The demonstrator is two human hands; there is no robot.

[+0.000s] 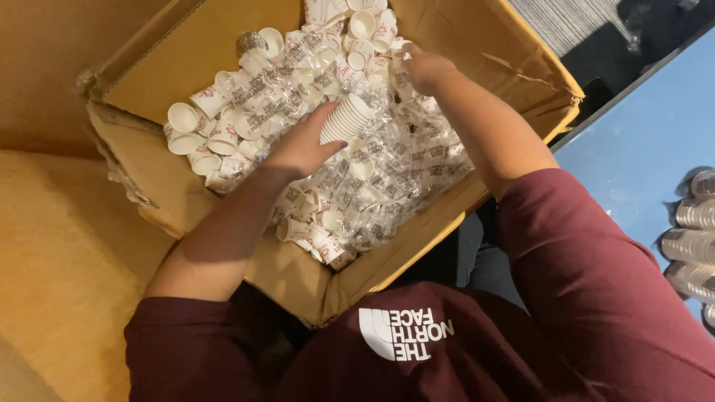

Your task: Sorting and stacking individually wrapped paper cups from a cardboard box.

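A large cardboard box (149, 82) sat open, its top edge cut off by the frame, full of small white paper cups (223, 134) in crinkled clear wrap. The left hand (302, 145) curled around a stack of cups (346, 119) above the heap. The right hand (424, 67) pressed into the wrapped cups, fingertips hidden. Stacked cups (696, 246) at the far right were blurred.

We are seeing a tan carpeted floor (59, 246) carrying an open cardboard box (514, 45), while a blue table (640, 149) is bearing wrapped cup stacks (693, 246).
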